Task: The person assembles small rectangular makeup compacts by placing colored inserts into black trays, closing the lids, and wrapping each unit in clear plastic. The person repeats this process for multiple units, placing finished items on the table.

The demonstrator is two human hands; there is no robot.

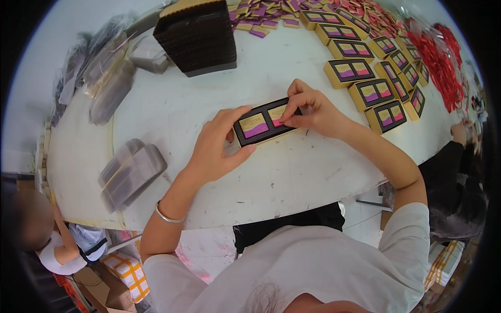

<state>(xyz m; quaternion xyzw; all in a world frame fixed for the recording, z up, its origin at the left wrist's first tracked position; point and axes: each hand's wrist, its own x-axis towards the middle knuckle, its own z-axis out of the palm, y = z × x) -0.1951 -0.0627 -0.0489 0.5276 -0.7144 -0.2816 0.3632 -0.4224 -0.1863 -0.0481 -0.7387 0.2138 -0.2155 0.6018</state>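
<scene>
In the middle of the white table lies a small gold box (265, 136) with a black insert of two compartments. A gold-and-purple wrapped square (255, 125) sits in its left compartment. My left hand (215, 142) grips the box's left end, thumb at the near side and fingers at the far side. At the right compartment, the fingertips of my right hand (312, 111) are pinched on a gold-and-pink wrapped square (276, 114), which they partly cover. Whether that square is fully seated I cannot tell.
Filled gold boxes (350, 71) stand in rows at the right. Loose wrapped squares (266, 23) are heaped at the far edge, beside a stack of black trays (196, 39). Clear plastic covers (132, 172) lie left, red ribbons (443, 68) far right. Other people sit at both sides.
</scene>
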